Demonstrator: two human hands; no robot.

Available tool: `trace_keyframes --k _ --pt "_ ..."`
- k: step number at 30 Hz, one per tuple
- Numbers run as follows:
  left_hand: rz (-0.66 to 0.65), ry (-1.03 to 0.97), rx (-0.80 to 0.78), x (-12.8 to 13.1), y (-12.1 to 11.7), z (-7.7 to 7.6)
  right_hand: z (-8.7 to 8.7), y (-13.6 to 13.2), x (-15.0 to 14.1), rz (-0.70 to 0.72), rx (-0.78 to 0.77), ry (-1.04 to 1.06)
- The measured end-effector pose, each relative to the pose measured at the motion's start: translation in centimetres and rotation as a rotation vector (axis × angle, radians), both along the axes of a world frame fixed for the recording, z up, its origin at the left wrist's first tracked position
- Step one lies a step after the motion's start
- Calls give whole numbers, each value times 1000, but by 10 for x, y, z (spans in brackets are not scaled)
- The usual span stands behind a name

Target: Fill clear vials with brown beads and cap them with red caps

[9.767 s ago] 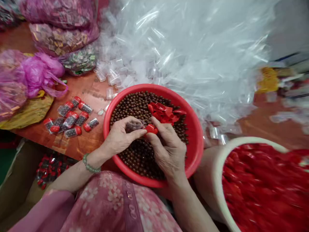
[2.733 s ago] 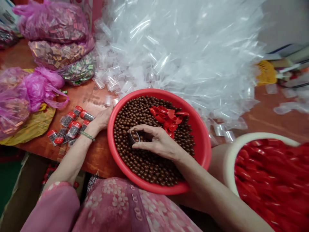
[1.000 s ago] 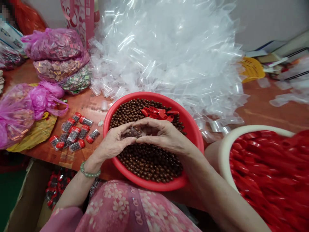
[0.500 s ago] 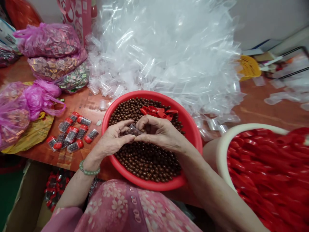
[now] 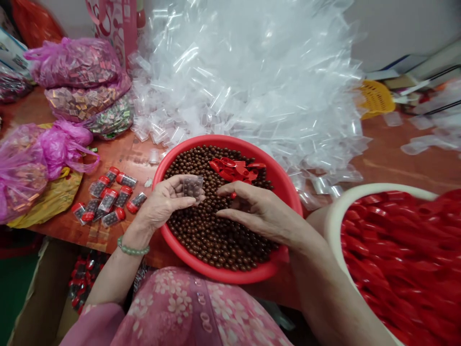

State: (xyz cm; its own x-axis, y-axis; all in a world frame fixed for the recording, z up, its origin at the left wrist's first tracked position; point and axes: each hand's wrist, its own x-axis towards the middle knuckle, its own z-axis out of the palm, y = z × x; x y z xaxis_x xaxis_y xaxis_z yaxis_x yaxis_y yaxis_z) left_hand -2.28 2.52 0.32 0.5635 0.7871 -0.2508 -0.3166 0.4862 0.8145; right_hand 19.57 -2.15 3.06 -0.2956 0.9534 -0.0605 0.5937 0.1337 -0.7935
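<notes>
My left hand (image 5: 163,199) grips a small clear plastic container (image 5: 193,186) with brown balls inside, held tilted above the near-left part of a red basin (image 5: 219,277). Round brown chocolate-like balls (image 5: 216,240) fill the basin. Over its middle hovers my right hand (image 5: 255,211), thumb and index finger apart and apart from the container. A bit of red shows behind its fingers; whether the hand touches it I cannot tell. Several red plastic caps (image 5: 236,169) lie on the balls at the back of the basin.
Filled red-capped containers (image 5: 107,201) lie left on the table; more are in a cardboard box (image 5: 43,283) below. Empty clear containers (image 5: 245,86) pile up behind the basin. A cream bucket (image 5: 333,226) of red caps stands right. Pink bags (image 5: 77,62) sit back left.
My right hand has come away from the container to the right, and its fingers have parted. The container in my left hand has turned more upright.
</notes>
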Motion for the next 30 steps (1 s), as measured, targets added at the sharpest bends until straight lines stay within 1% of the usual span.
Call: trace_keyframes --k 5,9,12,14,16,18,21,23,24,26,28,30 --pt "17 73 86 8 -11 14 -15 -13 14 -18 53 -247" --pt "46 130 167 11 -12 18 -26 -21 14 28 26 -436" --pt "50 160 220 11 -9 18 -26 -22 10 60 31 -486" --pt "39 177 234 10 -8 18 -24 -22 10 54 51 -453" --pt "26 200 244 7 -8 19 -21 -21 14 15 73 -393" --pt "41 236 275 5 -7 19 -19 -19 22 -65 96 -366" --pt "42 270 311 6 -6 18 -18 -14 33 -200 136 -413" --pt "39 252 286 10 -5 15 -18 -9 34 -235 173 -476" --pt "44 237 264 12 -5 14 -18 -6 32 -228 190 -523" --pt "44 211 217 18 -4 11 -18 0 27 -171 200 -642" --pt "23 185 178 21 -4 8 -18 4 22 -86 178 -747" --pt "11 161 149 23 -4 6 -20 7 20 -20 150 -797"
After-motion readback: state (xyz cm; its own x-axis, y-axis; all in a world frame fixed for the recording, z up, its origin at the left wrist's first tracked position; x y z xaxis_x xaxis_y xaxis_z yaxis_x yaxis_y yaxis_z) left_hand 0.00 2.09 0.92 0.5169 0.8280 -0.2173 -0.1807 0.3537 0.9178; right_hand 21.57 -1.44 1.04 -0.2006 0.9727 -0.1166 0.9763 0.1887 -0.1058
